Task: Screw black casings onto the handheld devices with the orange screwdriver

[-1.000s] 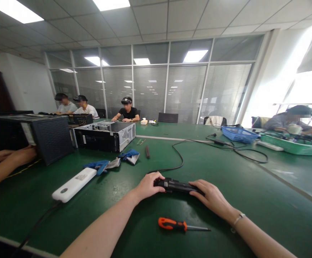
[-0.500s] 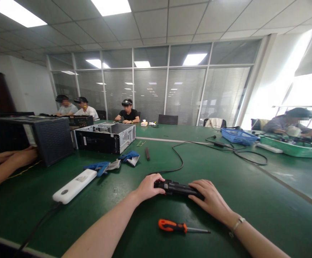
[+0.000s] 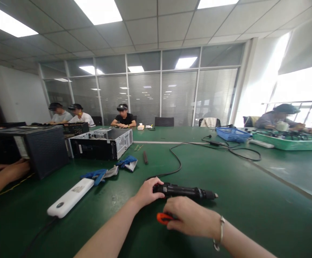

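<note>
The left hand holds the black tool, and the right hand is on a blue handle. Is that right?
Almost! The handle shows orange, not blue, as you can see in the head view. The rest is right: the left hand holds the black tool, and the right hand is on the handle.

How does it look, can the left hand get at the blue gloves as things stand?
Probably yes: the gloves lie ahead and to the left of the left hand, and nothing seems to block the way. It would likely have to let go of the black power tool first.
</note>
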`<action>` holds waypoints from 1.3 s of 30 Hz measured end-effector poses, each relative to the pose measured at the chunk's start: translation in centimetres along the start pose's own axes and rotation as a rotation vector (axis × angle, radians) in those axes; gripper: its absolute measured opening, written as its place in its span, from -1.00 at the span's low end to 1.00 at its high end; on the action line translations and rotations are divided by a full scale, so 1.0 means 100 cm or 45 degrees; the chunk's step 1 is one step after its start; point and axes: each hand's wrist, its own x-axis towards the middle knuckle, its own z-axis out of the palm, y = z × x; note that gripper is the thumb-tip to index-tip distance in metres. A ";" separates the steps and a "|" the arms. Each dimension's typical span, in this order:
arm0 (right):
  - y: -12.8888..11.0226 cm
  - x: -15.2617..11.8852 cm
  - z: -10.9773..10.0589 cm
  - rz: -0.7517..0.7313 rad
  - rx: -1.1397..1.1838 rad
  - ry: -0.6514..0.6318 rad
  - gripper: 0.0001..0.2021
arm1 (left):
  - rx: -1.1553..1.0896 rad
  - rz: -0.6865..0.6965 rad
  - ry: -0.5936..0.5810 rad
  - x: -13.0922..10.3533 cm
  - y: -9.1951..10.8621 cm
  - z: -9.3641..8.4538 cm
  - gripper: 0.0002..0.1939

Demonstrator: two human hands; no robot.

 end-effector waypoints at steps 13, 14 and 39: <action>0.049 0.000 0.031 0.214 0.208 1.327 -0.45 | 0.018 -0.048 -0.027 0.002 0.005 -0.002 -0.62; 0.049 0.001 0.034 0.188 0.157 1.307 -0.45 | 0.015 -0.048 -0.030 0.001 0.005 -0.002 -0.62; 0.025 0.001 0.024 -0.136 -0.228 1.110 -0.62 | 0.044 0.009 0.001 0.000 -0.002 0.001 -0.65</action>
